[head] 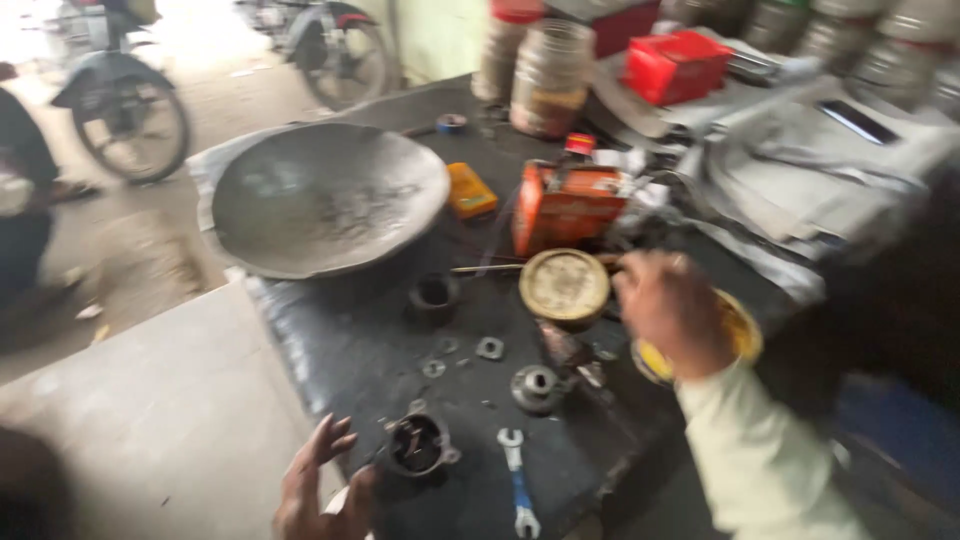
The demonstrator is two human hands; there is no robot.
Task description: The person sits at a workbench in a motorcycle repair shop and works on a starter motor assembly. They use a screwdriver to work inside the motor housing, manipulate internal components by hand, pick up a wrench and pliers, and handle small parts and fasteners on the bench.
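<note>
at the desk's [330,350] near edge the left hand [318,490], fingers spread and released, touches a dark round metal housing [418,444]. right hand [672,312] rests on a yellow round tin [745,335] by its right edge, grip unclear; looks mid-sorting.

Roadside repair workshop: greasy black desk [340,350] strewn with a spanner [519,494], washers [489,348], metal housings [417,444]; parked motorcycle [125,95] on open ground beyond.
</note>
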